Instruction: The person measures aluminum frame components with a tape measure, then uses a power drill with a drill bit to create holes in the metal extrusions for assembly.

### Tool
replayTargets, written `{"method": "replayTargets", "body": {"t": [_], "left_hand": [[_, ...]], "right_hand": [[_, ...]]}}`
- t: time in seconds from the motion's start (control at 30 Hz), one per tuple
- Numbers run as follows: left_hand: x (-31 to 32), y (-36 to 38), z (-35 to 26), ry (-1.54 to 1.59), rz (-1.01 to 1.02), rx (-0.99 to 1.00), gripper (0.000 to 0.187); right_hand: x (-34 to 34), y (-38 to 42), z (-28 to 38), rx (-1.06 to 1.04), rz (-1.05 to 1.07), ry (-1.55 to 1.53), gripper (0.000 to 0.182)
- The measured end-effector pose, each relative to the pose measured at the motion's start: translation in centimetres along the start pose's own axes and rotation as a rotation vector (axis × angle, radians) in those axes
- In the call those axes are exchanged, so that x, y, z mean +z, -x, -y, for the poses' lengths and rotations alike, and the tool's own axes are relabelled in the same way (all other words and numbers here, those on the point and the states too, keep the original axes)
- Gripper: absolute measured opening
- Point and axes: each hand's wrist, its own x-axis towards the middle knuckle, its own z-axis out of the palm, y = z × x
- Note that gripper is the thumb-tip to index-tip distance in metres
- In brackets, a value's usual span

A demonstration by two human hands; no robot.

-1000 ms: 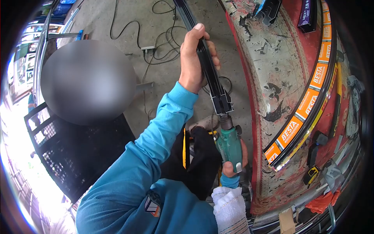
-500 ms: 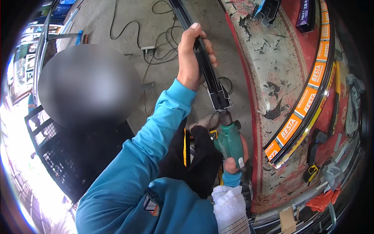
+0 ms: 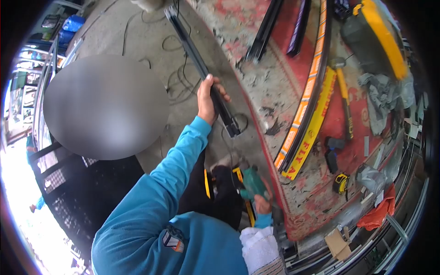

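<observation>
My left hand is wrapped round a long black metal profile, held slanting over the floor with its near end toward me. Lower down, by my legs, my right hand grips the handle of a green power drill. The drill is apart from the profile, and its front end is hard to make out. On the carpet-covered table to the right, another dark profile lies near the edge.
On the worn red carpet lie an orange-and-yellow taped strip, a yellow-handled hammer, a tape measure and an orange cloth. Cords trail across the floor. A blurred oval hides part of the left side.
The drill has come away from the profile's near end and dropped lower toward my legs. My left hand and the profile have shifted left and down in view, as the camera view turned right.
</observation>
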Motion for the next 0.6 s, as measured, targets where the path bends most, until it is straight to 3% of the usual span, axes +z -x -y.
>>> {"method": "replayTargets", "body": {"t": [0.1,0.17,0.23,0.3,0.33,0.4,0.5,0.57,0.6], "left_hand": [[0.7,-0.7,-1.4,-0.104,0.003,-0.031,0.045],[1.2,-0.5,-2.9,-0.220,-0.023,-0.093,0.046],[1.3,-0.7,-4.0,-0.300,-0.026,-0.110,0.056],[0.8,-1.7,-4.6,-0.594,-0.080,-0.059,0.069],[1.9,-0.9,-6.1,-0.568,-0.067,-0.064,0.080],[2.2,-1.3,-7.3,-0.542,-0.040,-0.091,0.081],[2.1,-3.0,-9.0,-0.776,0.071,-0.127,0.098],[1.1,-3.3,-9.1,-0.794,0.094,-0.171,0.103],[1.4,-3.8,-9.6,-0.839,0.104,-0.159,0.105]], "right_hand": [[-2.3,5.0,1.6,0.046,0.047,-0.095,0.078],[-2.8,9.1,2.9,-0.136,0.066,-0.092,0.076],[-5.0,14.4,3.7,-0.190,-0.040,-0.124,0.068],[-8.9,17.3,3.6,-0.125,-0.113,-0.231,0.063],[-11.3,17.6,2.3,-0.238,-0.340,-0.178,0.059],[-15.7,20.0,-0.7,-0.432,-0.813,-0.031,0.052],[-8.9,20.0,8.0,-0.597,-1.108,0.675,0.056],[-3.0,15.0,15.5,-0.314,-1.348,0.607,0.066],[-3.9,12.6,15.0,-0.368,-1.435,0.776,0.066]]}}
